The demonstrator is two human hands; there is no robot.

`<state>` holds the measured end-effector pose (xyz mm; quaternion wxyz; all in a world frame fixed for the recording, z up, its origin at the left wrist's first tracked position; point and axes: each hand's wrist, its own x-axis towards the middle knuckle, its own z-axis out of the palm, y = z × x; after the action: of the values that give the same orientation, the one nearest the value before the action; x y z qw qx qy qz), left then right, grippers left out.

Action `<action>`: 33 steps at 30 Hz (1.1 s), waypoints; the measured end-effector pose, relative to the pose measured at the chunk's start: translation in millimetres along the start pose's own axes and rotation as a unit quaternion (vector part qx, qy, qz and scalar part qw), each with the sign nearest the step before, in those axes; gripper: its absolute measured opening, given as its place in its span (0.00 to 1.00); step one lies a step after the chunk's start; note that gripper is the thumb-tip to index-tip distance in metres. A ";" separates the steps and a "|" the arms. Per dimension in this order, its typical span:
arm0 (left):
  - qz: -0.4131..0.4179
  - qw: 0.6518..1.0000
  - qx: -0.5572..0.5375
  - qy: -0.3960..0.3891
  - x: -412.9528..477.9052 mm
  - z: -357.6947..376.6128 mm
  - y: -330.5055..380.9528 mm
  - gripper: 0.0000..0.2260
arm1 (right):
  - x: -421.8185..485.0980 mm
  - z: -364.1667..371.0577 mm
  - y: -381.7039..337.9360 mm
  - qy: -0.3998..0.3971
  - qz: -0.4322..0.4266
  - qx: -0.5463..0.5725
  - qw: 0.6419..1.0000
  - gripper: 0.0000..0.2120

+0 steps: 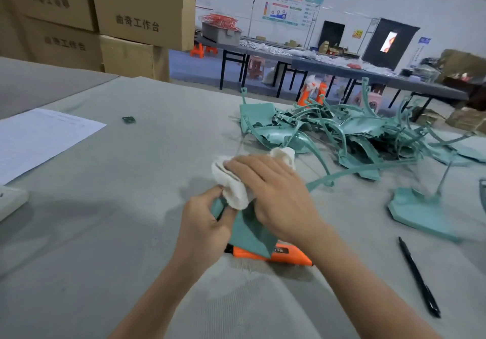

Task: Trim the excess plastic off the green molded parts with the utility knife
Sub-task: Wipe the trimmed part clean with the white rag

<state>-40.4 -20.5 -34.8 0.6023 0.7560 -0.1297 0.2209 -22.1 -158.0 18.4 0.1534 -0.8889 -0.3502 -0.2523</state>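
Note:
My left hand [203, 223] grips the edge of a flat green molded part [249, 233] near the middle of the grey table. My right hand [276, 194] lies over a white cloth [232, 186], fingers stretched out, pressing it against the top of that part. Under the part an orange utility knife [284, 256] lies on the table, half hidden, and neither hand holds it. A tangled pile of green molded parts [342, 133] with runners sits behind my hands to the right.
A single green part [420, 212] lies at the right. A black pen [419, 278] rests at the front right. A paper sheet [39, 139] and a small dark green scrap [128, 120] are at the left. Cardboard boxes [105, 18] stand behind the table.

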 end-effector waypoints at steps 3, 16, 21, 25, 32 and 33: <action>-0.065 0.995 -0.055 0.045 3.7 -2.1 -3.8 0.12 | -3.4 -27.6 24.4 0.219 0.052 -0.060 0.973 0.26; -0.159 0.959 -0.202 0.122 13.1 -9.6 -9.4 0.18 | -35.0 -39.3 85.3 0.157 0.048 -0.230 0.959 0.25; -0.207 0.930 -0.294 0.075 14.1 -10.3 -9.6 0.14 | -21.3 -54.8 87.9 0.385 0.365 0.143 0.835 0.13; -0.203 0.911 -0.358 0.032 11.2 -6.4 -3.5 0.10 | -9.3 -21.5 29.9 0.208 0.401 0.471 0.758 0.12; -0.157 0.917 -0.304 0.203 15.5 -13.4 -8.0 0.08 | -32.5 41.9 -54.1 0.232 0.347 0.574 0.704 0.16; -0.140 0.923 -0.292 0.208 14.2 -12.4 -7.5 0.08 | -34.5 43.9 -59.1 0.249 0.372 0.562 0.696 0.14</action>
<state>-26.8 -5.7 -32.1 0.8347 0.4940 0.0471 0.2386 -70.1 -115.3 -31.3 0.7873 -0.5996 -0.0162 -0.1429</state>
